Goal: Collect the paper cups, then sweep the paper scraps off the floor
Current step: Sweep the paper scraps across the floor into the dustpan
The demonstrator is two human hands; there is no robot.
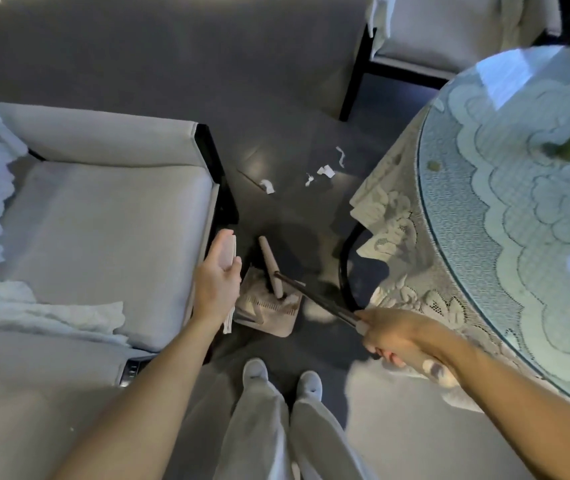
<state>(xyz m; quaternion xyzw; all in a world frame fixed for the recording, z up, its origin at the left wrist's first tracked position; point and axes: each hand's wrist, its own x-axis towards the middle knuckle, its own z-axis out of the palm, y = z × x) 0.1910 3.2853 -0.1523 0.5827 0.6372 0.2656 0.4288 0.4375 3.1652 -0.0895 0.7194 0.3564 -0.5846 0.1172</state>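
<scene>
Scraps (325, 171) lie between armchair (103, 220) and table (505, 220) edges; left hand (216, 282) holds cups (230, 249), right hand (394, 336) grips broom (314, 297).

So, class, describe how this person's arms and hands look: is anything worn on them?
The left arm and right arm are bare to the frame's edge; no sleeves show. The left hand and right hand wear no gloves, and no watch, bracelet or ring is visible. Below are light grey trousers and pale shoes.

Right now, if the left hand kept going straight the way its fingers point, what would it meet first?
Most likely the dark side panel of the armchair, just beyond the left hand and the white stack it holds; depth is unclear, so it might pass above.
</scene>
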